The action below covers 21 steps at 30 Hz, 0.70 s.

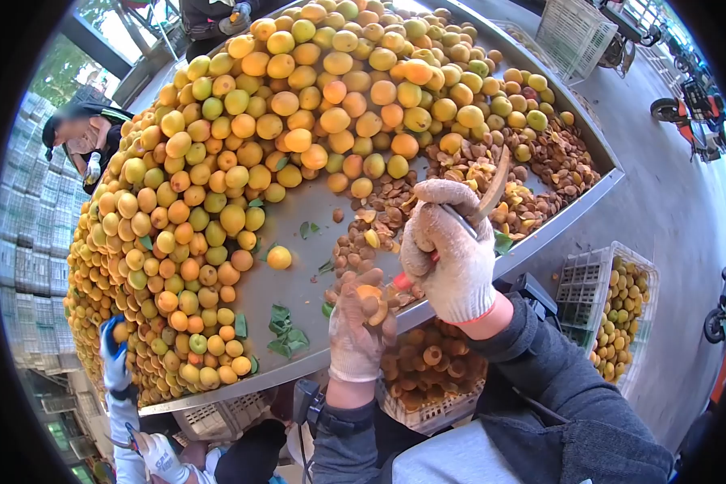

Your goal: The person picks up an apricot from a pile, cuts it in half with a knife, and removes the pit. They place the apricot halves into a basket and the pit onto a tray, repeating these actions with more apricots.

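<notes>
My left hand (352,343), in a soiled white glove, is closed around a cut apricot (373,303) at the metal table's near edge. Just to its right, my right hand (448,258) is gloved too and wrapped around a hand tool (495,187). A curved brownish end of that tool sticks up past the fingers, and a red part points down at the apricot. How its parts join is hidden in the fist. Brown apricot pits (391,202) and yellow fruit scraps lie behind both hands. A large heap of whole apricots (298,89) covers much of the table (290,234).
Below the table edge stands a crate of cut fruit (431,363). To the right is a white crate (589,278) holding apricots. A co-worker's blue glove (114,355) reaches the heap at left; other people stand at the far side. Green leaves (285,329) lie on the metal.
</notes>
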### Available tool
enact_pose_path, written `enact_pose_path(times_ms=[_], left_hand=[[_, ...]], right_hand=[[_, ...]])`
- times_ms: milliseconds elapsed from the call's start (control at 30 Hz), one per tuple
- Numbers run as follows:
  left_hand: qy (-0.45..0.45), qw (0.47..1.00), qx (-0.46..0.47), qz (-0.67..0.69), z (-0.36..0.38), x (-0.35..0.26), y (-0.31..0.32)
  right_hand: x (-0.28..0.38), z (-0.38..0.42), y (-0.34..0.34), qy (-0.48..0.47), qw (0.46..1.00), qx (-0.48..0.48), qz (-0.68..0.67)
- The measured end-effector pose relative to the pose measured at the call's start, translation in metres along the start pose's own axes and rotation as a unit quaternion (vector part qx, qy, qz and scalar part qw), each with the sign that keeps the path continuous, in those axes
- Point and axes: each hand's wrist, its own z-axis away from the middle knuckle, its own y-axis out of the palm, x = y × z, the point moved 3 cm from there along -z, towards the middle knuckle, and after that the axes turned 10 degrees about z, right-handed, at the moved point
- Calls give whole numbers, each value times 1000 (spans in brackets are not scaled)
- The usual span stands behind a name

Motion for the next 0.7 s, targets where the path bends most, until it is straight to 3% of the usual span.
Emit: enact_pose_path(times_ms=[67,233,267,333,367,433,467,500,533,567,633,700], left_hand=[[-20,999,30,-21,0,2,7],[13,996,-39,-85,-1,0,18],[12,996,-40,-85,-2,1,16],[104,969,18,-225,-3,-1,14],[104,969,16,-224,-10,2,5],[210,912,43,-348,-21,0,0],[212,912,42,-349,-20,-1,-4],[156,940,43,-301,-15,-7,6],[100,962,44,-251,-13,-10,14],[101,962,45,-251,-13,-14,20],[-28,998,-33,-39,-13,-11,21],[-67,997,14,46,-15,-13,14]], right_hand=[[5,2,2,-24,997,23,63],[1,5,0,-47,991,56,112],[1,5,1,-113,975,92,171],[-1,3,4,-228,926,166,250],[-2,2,4,-226,927,166,250],[-5,-1,8,-164,946,172,221],[-7,-7,9,-128,960,133,209],[-13,-13,6,34,991,125,33],[-22,-22,6,59,996,69,-19],[-36,-29,4,83,994,11,-71],[-49,-29,2,139,983,28,-114],[-57,-34,1,159,977,-17,-143]])
